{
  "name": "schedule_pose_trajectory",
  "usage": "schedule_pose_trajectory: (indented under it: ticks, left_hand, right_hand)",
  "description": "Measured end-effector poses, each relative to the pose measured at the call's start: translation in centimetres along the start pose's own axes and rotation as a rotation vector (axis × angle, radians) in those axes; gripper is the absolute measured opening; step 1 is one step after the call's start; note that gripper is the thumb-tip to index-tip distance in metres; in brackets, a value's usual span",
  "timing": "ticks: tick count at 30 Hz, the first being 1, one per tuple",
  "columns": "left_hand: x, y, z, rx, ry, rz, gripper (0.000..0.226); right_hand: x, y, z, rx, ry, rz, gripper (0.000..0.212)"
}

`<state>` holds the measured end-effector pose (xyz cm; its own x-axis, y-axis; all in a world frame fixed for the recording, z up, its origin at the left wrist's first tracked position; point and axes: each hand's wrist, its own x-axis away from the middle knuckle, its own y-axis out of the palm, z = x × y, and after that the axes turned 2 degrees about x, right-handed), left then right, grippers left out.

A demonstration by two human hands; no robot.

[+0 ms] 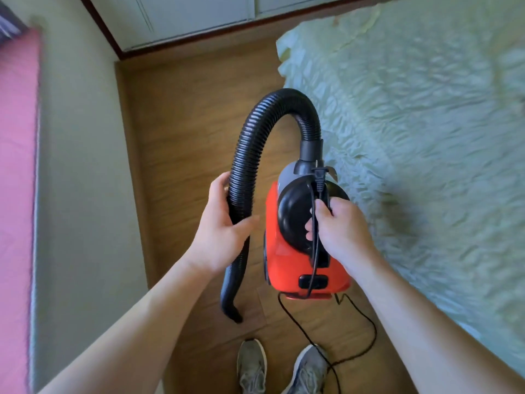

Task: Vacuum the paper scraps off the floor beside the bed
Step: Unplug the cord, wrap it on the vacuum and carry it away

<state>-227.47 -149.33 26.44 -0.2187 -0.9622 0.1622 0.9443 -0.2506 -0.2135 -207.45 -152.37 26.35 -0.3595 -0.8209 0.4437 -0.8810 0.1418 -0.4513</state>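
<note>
Left hand (224, 223) grasps the hose (250, 132); right-hand fingers (324, 209) clench the vacuum (336, 275) handle and cord (313, 245). Probably best to free the cord first.

A pale cream wall (76, 166) runs down the left side. Against the left edge of the view lies a broad pink padded surface (17, 166), blurred, so whether it is a mat or a mattress cannot be told. At its upper end, in the top-left corner, sits something dark and striped (7, 24), too smeared to name. A dark brown wooden trim (199, 38) frames white panelled doors (184, 15) along the top. At the bottom edge stand two grey lace-up sneakers, left (251, 365) and right (308, 371), near each other with toes pointing up-frame.
</note>
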Motion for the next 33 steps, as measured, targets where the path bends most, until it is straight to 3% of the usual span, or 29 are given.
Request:
schedule_pose_trajectory:
  ticks: [11, 22, 33]
  left_hand:
    - [0.4, -3.3, 14.9, 0.036, 0.035, 0.098, 0.046]
    - [1.4, -4.7, 33.3, 0.063, 0.328, 0.132, 0.065]
    - [2.5, -6.1, 43.9, 0.052, 0.396, 0.226, 0.061]
  right_hand:
    - [4.8, -6.8, -13.3, -0.046, -0.141, 0.031, 0.032]
    - [10.9, -16.3, -27.6, -0.166, -0.317, 0.079, 0.034]
    - [14.3, -22.0, -36.9, -0.116, -0.431, 0.061, 0.032]
